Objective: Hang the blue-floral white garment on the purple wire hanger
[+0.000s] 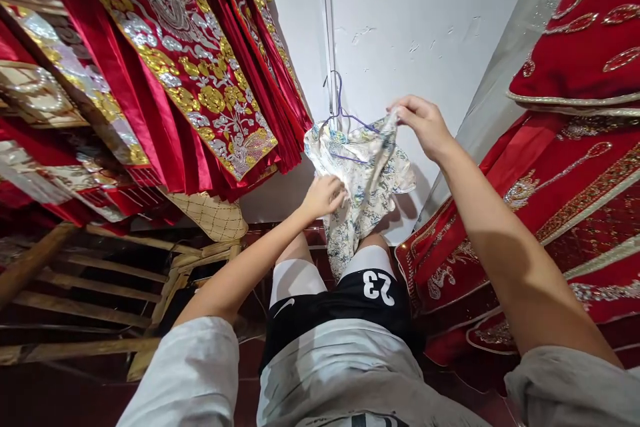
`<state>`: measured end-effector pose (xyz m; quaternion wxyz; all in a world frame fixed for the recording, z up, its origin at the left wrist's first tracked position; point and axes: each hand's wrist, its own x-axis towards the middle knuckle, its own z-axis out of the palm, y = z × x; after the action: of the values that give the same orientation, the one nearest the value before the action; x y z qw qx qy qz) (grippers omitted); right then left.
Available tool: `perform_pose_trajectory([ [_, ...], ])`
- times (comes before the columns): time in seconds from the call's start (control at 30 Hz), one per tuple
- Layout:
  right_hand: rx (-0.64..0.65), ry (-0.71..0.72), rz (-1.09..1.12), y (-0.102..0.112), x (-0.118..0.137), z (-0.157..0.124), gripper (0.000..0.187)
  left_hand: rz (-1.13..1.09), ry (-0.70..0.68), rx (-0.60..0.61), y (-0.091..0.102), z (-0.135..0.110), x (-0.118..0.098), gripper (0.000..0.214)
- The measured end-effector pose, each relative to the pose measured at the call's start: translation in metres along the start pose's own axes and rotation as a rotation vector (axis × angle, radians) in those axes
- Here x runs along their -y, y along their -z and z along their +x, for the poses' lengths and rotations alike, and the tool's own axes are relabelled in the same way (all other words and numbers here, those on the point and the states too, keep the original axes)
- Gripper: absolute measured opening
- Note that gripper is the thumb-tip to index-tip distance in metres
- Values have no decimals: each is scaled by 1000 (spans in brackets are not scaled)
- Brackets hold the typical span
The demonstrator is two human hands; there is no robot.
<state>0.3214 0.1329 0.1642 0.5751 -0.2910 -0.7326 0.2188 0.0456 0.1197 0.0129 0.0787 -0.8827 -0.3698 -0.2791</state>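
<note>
A white garment with a blue floral print (360, 180) hangs from a purple hanger (341, 95) against the white wall. My right hand (421, 121) pinches a fold of its cloth near the hanger's right end and lifts it up. Lower on the left, my left hand (326, 197) lies against the front of the garment with its fingers curled; whether cloth is between them is hard to see. The garment's lower end drops between my knees.
Red costumes with gold and silver embroidery (210, 80) hang at the left. More red beaded garments (565, 213) fill the right side. A bamboo frame (100, 280) stands at lower left. A thin metal pole (327, 20) runs up the white wall (410, 7).
</note>
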Motion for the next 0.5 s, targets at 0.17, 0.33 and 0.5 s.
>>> perform_pose_trajectory([
  [0.17, -63, -186, 475, 8, 10, -53, 28, -195, 341, -430, 22, 63, 30, 57],
  [0.33, -80, -290, 690, -6, 22, -97, 31, -220, 489, -265, 31, 105, 68, 91],
  [0.5, -257, -325, 752, -16, 1, -112, 35, -166, 573, -142, 40, 104, 93, 40],
])
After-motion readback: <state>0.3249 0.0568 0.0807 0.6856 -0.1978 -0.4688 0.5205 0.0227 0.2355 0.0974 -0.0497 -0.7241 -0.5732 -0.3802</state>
